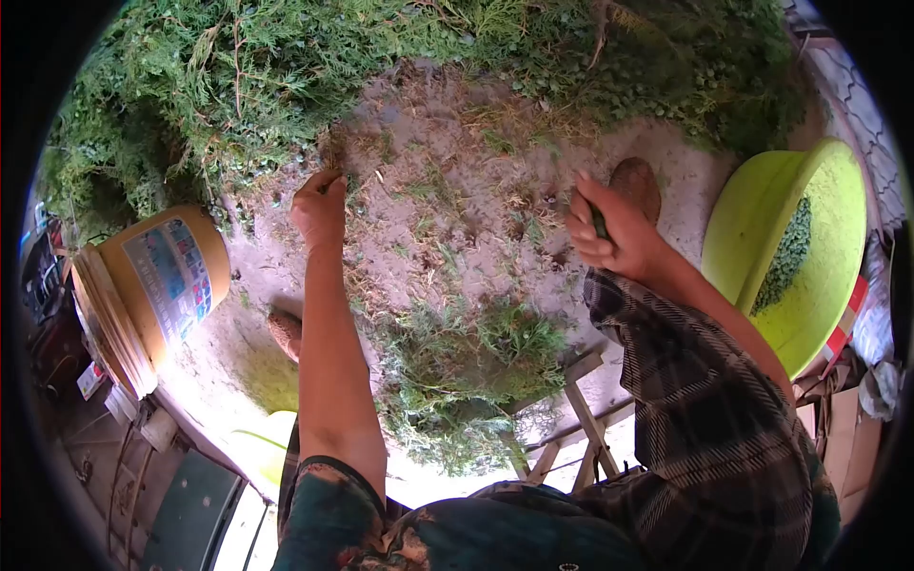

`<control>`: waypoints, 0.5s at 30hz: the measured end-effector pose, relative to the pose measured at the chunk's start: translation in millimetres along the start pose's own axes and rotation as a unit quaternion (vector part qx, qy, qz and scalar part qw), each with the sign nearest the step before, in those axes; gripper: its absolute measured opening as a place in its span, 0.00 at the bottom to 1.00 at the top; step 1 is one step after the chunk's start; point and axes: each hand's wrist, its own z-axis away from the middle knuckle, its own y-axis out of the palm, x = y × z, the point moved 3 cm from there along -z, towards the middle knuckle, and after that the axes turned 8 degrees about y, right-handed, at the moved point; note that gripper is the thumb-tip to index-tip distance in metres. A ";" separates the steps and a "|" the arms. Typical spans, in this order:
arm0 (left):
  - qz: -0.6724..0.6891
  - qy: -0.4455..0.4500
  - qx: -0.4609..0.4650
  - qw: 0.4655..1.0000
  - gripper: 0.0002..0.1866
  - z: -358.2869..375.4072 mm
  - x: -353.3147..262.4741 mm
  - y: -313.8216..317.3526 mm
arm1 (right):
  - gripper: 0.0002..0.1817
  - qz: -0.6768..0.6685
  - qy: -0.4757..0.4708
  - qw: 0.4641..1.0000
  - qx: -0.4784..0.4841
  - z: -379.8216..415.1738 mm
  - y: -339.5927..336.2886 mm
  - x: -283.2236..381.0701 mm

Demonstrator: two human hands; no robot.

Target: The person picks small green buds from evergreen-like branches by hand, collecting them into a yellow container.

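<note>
My left hand reaches forward over the littered floor, fingers closed in a pinch close to the edge of the cut evergreen branches. What it pinches is too small to make out. My right hand is curled in a fist around a small dark green thing, mostly hidden by the fingers. It is held above a brown shoe, left of a lime-green tub. Small green cones or seeds lie inside that tub. Loose green sprigs lie between my arms.
A yellowish bucket with a printed label stands at the left. Dry needles and twigs cover the pale floor. A wooden frame is close by my lap, and cardboard sits at the right edge.
</note>
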 end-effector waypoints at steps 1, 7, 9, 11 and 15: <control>0.003 0.000 -0.002 1.000 0.07 -1.2 -0.7 0.5 | 0.22 0.070 -0.044 0.995 -0.062 10.9 -7.7 -7.1; 0.238 -0.122 0.016 0.963 0.09 19.2 -4.3 -13.2 | 0.25 0.471 -0.251 0.815 -0.225 -0.8 -20.9 3.3; 0.564 -0.183 0.011 0.805 0.08 34.9 -6.4 -15.5 | 0.25 0.521 -0.253 0.784 -0.224 -8.1 -17.7 12.9; 0.578 -0.190 0.030 0.793 0.07 47.5 -4.7 -14.8 | 0.25 0.306 -0.091 0.937 -0.143 -12.8 -9.7 16.4; 0.317 -0.146 0.048 0.936 0.07 58.5 15.4 1.1 | 0.24 0.178 -0.021 0.975 -0.128 -22.6 -1.0 5.1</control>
